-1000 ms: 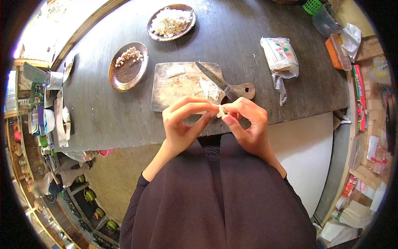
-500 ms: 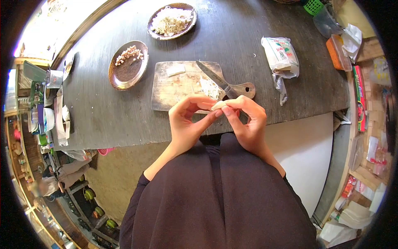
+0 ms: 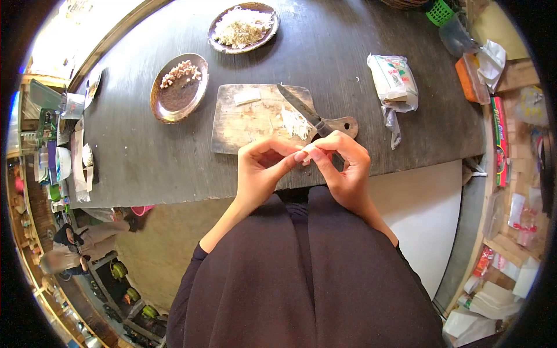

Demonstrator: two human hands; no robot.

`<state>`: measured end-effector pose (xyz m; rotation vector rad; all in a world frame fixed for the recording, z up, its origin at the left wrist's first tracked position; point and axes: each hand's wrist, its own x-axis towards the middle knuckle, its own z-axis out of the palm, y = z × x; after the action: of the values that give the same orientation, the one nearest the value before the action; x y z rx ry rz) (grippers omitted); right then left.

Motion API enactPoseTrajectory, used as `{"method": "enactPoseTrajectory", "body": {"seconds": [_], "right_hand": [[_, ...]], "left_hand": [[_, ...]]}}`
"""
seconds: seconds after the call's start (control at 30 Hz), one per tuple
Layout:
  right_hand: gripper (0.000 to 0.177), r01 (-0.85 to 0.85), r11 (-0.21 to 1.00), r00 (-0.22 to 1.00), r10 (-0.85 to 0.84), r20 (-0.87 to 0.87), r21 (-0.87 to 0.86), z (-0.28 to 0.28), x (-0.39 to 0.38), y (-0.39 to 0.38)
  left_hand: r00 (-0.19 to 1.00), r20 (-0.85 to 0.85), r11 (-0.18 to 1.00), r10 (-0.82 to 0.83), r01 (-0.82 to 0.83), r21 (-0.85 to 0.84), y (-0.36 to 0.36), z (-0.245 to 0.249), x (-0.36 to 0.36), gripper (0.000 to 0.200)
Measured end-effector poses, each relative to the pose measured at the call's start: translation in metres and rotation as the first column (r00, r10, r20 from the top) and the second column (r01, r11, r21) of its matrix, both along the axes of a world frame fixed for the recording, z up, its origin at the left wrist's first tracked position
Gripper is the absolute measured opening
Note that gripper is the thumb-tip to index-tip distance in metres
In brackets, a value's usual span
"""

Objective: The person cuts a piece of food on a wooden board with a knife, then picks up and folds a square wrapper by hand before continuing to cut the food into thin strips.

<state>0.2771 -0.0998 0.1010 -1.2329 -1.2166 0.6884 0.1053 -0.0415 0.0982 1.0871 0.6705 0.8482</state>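
Left hand (image 3: 258,168): pinches a small pale piece (image 3: 306,160), mostly hidden
Right hand (image 3: 346,165): pinches it too
Pale piece: between the two hands, near the cutting board (image 3: 243,124)
Knife (image 3: 301,108): on the board, beside shreds (image 3: 294,124)

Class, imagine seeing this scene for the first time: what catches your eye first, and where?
Probably the left hand and right hand, pinching a small pale piece together at the near edge of the dark table. Just beyond, a knife lies on a wooden cutting board, beside pale shreds. Farther back, a brown plate holds a pale heap.
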Motion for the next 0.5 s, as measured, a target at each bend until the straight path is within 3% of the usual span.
{"method": "enactPoseTrajectory", "body": {"seconds": [0.13,0.2,0.33,0.43,0.5], "right_hand": [[0.003,0.006,1.000,1.000,-0.006,-0.005,-0.009,-0.005,-0.006,0.003],[0.004,0.032,0.999,0.999,-0.032,-0.008,0.011,-0.009,-0.010,0.005],[0.004,0.012,1.000,1.000,-0.012,-0.018,0.021,-0.011,-0.018,0.010],[0.004,-0.105,0.992,0.993,0.108,0.038,-0.075,-0.011,-0.021,0.012],[0.005,-0.055,0.997,0.998,0.053,-0.023,-0.061,-0.014,-0.030,0.019]], "left_hand": [[0.999,0.017,0.999,0.036,-0.036,0.021,0.001,0.001,-0.003,0.010],[0.994,-0.107,0.999,0.032,-0.030,0.015,0.003,0.004,-0.006,0.010],[0.997,-0.079,1.000,-0.002,0.004,0.021,0.005,-0.004,-0.018,0.011],[0.998,-0.057,0.999,0.014,-0.011,0.049,0.006,-0.009,-0.028,0.010],[0.991,-0.121,0.995,0.058,-0.047,0.085,0.007,-0.010,-0.035,0.009]]}}
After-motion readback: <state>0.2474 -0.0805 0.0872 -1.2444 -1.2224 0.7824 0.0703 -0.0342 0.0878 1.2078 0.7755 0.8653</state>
